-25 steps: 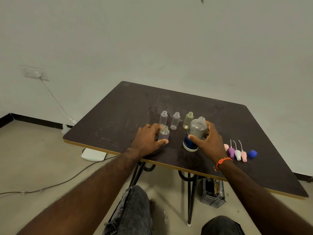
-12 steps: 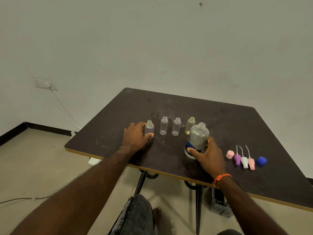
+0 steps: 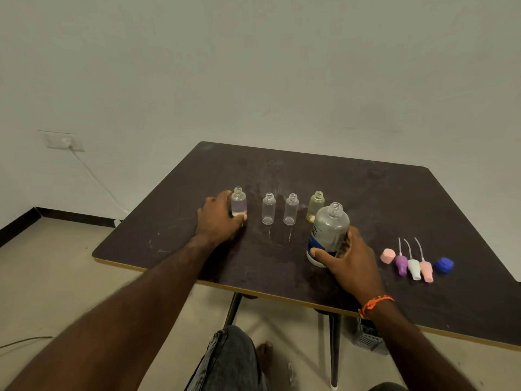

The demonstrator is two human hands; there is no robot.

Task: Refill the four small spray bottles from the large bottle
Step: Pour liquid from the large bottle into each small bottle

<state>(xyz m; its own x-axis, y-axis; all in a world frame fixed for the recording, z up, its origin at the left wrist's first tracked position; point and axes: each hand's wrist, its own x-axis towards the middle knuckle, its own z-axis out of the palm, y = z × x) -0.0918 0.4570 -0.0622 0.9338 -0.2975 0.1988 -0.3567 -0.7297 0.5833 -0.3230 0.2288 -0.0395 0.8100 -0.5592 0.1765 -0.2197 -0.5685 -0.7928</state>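
Note:
Several small uncapped bottles stand in a row on the dark table [image 3: 394,198]. My left hand [image 3: 218,220] grips the leftmost small bottle [image 3: 238,201], which holds a little liquid at its bottom. Two clear small bottles [image 3: 268,208] [image 3: 291,209] stand upright in the middle, and a greenish one [image 3: 315,206] is at the right end. In front of the greenish one stands the large open bottle [image 3: 328,231] with a blue and white label, its lower part gripped by my right hand [image 3: 348,259].
A pink cap [image 3: 387,255], three spray heads with tubes, purple [image 3: 401,263], white [image 3: 413,268] and pink [image 3: 426,270], and a blue cap [image 3: 443,264] lie in a row right of my right hand. A wall socket [image 3: 63,141] and cable are at left. My knees are below the table's front edge.
My left hand has carried its small bottle from in front of the row to the row's left end. My right hand has slid lower on the large bottle.

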